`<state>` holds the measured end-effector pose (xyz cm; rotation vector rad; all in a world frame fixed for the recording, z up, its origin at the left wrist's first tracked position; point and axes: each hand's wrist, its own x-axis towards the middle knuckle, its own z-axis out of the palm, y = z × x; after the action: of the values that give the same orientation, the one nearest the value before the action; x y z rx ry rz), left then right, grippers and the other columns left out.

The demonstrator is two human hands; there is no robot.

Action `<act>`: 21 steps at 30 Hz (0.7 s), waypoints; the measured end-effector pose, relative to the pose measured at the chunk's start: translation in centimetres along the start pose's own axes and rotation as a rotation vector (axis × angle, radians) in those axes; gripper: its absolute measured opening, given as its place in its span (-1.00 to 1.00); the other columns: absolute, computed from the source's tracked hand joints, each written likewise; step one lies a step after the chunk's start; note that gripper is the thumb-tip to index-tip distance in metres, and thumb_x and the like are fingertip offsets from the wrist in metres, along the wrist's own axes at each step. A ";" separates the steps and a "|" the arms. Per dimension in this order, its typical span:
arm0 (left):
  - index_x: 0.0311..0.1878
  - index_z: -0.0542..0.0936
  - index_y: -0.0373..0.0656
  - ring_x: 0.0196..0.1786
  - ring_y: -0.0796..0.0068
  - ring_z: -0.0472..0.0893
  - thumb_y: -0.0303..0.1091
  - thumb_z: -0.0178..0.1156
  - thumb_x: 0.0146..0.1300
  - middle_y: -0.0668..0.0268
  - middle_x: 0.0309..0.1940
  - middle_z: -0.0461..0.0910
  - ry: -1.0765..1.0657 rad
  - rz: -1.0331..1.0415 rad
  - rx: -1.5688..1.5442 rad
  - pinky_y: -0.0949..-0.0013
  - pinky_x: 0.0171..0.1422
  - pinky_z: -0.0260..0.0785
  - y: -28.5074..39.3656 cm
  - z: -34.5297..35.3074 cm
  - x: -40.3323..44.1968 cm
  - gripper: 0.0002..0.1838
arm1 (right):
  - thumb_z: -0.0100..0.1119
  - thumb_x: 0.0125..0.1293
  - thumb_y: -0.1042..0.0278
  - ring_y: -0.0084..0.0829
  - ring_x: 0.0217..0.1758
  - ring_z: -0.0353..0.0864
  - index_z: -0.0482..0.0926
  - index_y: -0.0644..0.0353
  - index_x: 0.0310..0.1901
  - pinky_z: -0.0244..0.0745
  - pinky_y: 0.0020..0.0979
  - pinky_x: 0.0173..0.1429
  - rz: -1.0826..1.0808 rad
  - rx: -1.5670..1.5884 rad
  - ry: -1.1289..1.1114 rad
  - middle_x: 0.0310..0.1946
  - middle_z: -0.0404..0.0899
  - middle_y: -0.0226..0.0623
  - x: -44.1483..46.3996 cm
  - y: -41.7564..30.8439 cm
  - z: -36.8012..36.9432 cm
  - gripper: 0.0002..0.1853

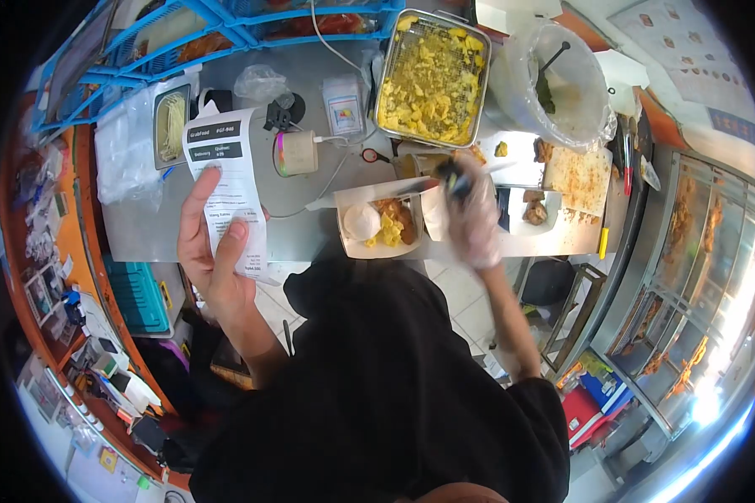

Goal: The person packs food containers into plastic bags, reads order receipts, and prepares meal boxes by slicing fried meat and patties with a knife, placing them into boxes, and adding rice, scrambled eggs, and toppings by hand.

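Observation:
My left hand [214,251] holds a printed order receipt [226,186] upright, thumb in front. My right hand [476,226], in a clear plastic glove, is closed around a dark object [453,179], blurred and too unclear to name. Just left of it stands an open paper meal box [354,249] holding a white rice mound [361,223], yellow pieces [387,228] and browned food [404,215]. Partly behind the right hand is another pale box [434,216]. A white container with dark meat pieces [534,210] sits to its right.
A wire-lined metal tray [381,101] of yellow food stands behind, beside a plastic-lined tub [591,109]. Red-handled scissors [371,155], a stained board [580,178] and a tape-like roll [296,153] lie on the counter. A blue rack [226,38] runs along the back; a glass cabinet [688,243] is right.

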<state>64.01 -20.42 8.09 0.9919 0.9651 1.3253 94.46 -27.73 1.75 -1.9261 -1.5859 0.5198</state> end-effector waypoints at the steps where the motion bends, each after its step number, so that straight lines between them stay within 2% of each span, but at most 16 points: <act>1: 0.37 0.30 -0.43 0.00 0.32 0.59 -0.63 0.14 0.18 -0.04 0.15 0.50 0.008 0.009 0.007 0.26 0.03 0.53 0.0 0.0 0.1 -0.37 | 0.16 0.37 0.42 0.16 -0.13 0.67 0.21 0.12 0.28 0.57 0.01 -0.11 0.234 0.005 -0.162 -0.23 0.63 0.18 3.3 0.2 -1.2 -0.49; 2: 0.37 0.30 -0.43 0.01 0.32 0.59 -0.64 0.14 0.18 -0.04 0.16 0.49 0.012 0.016 0.013 0.26 0.03 0.54 0.1 0.1 0.3 -0.38 | 0.12 0.40 0.35 0.24 -0.28 0.65 0.24 0.10 0.24 0.52 0.09 -0.28 0.217 -0.050 -0.156 -0.36 0.62 0.21 6.7 1.6 -1.3 -0.56; 3: 0.37 0.30 -0.43 0.02 0.31 0.59 -0.64 0.14 0.18 -0.05 0.17 0.49 0.013 0.013 0.018 0.26 0.03 0.54 0.2 0.2 0.4 -0.37 | 0.07 0.38 0.40 0.22 -0.25 0.64 0.24 0.20 0.21 0.54 0.05 -0.24 0.147 -0.111 -0.140 -0.31 0.63 0.23 9.7 4.8 0.0 -0.59; 5: 0.39 0.27 -0.43 0.02 0.30 0.59 -0.64 0.13 0.16 -0.05 0.19 0.46 0.014 -0.002 0.028 0.25 0.01 0.55 0.4 0.8 0.6 -0.34 | 0.05 0.35 0.29 0.14 -0.14 0.66 0.29 0.31 0.17 0.56 -0.01 -0.07 0.205 -0.404 -0.273 -0.23 0.63 0.22 15.1 13.2 4.7 -0.57; 7: 0.42 0.21 -0.43 0.03 0.28 0.59 -0.63 0.13 0.14 -0.06 0.23 0.43 0.011 0.027 0.032 0.25 0.00 0.55 0.8 1.7 0.9 -0.28 | 0.01 0.35 0.16 0.07 0.02 0.64 0.40 0.42 0.10 0.53 -0.12 0.13 0.354 -0.475 -0.296 -0.13 0.62 0.26 16.6 19.3 9.3 -0.53; 9: 0.45 0.14 -0.43 0.03 0.24 0.59 -0.61 0.12 0.11 -0.08 0.26 0.39 0.018 0.101 0.038 0.25 -0.01 0.56 1.1 2.7 1.1 -0.22 | -0.01 0.36 0.03 0.07 0.06 0.62 0.45 0.48 0.06 0.51 -0.14 0.16 0.033 -0.776 -0.720 -0.10 0.61 0.27 16.7 17.8 10.4 -0.44; 11: 0.48 0.09 -0.42 0.03 0.20 0.59 -0.60 0.09 0.08 -0.09 0.28 0.37 0.010 0.060 -0.035 0.24 -0.03 0.57 2.0 3.9 1.3 -0.18 | 0.02 0.32 -0.14 0.06 0.04 0.63 0.36 0.57 0.09 0.51 -0.16 0.15 0.021 -0.734 -0.821 -0.12 0.62 0.24 15.1 14.0 11.3 -0.27; 13: 0.50 0.05 -0.39 0.06 0.15 0.57 -0.60 0.06 0.04 -0.12 0.31 0.32 -0.036 0.060 -0.121 0.21 -0.07 0.58 1.7 4.1 1.8 -0.14 | 0.10 0.24 -0.34 0.03 -0.04 0.68 0.13 0.70 0.19 0.54 -0.17 0.08 0.376 -0.350 -0.575 -0.20 0.65 0.18 13.7 8.1 10.3 0.02; 16: 0.52 0.00 -0.37 0.10 0.14 0.54 -0.61 0.05 0.03 -0.15 0.35 0.27 0.012 0.054 -0.168 0.19 -0.10 0.58 2.1 4.8 2.0 -0.10 | 0.18 0.09 -0.51 0.00 -0.03 0.68 0.17 0.61 0.18 0.53 -0.16 0.09 0.347 -0.302 -0.572 -0.19 0.64 0.18 13.3 9.8 14.2 0.12; 17: 0.53 -0.04 -0.34 0.15 0.13 0.51 -0.62 0.04 0.02 -0.16 0.37 0.22 -0.014 0.071 -0.174 0.17 -0.11 0.58 1.9 4.5 1.9 -0.08 | 0.23 0.10 -0.44 -0.03 -0.04 0.69 0.25 0.49 0.12 0.55 -0.15 0.04 0.387 -0.344 -0.499 -0.19 0.65 0.15 13.2 6.3 13.2 -0.01; 21: 0.53 -0.05 -0.34 0.15 0.15 0.51 -0.59 0.09 0.08 -0.15 0.36 0.23 0.014 0.046 -0.190 0.16 -0.10 0.60 2.5 5.2 1.7 -0.09 | 0.31 0.09 -0.35 0.03 -0.05 0.68 0.38 0.32 0.02 0.58 -0.13 -0.01 0.391 -0.362 -0.532 -0.18 0.66 0.11 13.9 5.4 14.1 -0.19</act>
<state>68.20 -18.84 12.07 0.8648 0.8147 1.4356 92.56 -12.17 -11.49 -2.5503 -1.7039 1.0367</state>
